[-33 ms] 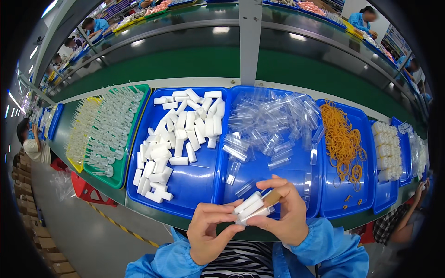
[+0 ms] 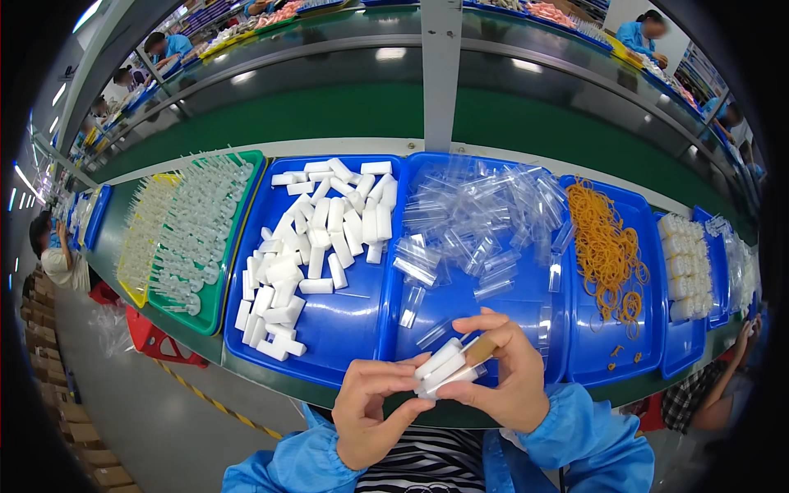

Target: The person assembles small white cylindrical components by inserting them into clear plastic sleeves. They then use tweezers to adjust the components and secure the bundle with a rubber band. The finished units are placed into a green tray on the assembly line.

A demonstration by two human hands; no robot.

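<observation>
Low over the front edge of the blue trays, both my hands grip one small bundle of white blocks with clear plastic tubes [image 2: 441,367]. My left hand [image 2: 370,411] pinches its left end between thumb and fingers. On the other side my right hand [image 2: 514,382] holds it, thumb underneath and fingers curled over the top. A tan-brown piece [image 2: 480,350] shows at the right fingers; what it is I cannot tell. Beyond the hands lies a blue tray [image 2: 386,308] of loose white blocks [image 2: 316,234], beside another heaped with clear plastic tubes [image 2: 485,214].
To the right, a blue tray [image 2: 588,345] holds tan rubber bands [image 2: 604,246], with stacked whitish parts [image 2: 689,267] past it. A green tray [image 2: 215,308] of translucent stemmed pieces [image 2: 193,230] stands left. A grey post [image 2: 440,82] rises behind the trays. Co-workers sit at far benches.
</observation>
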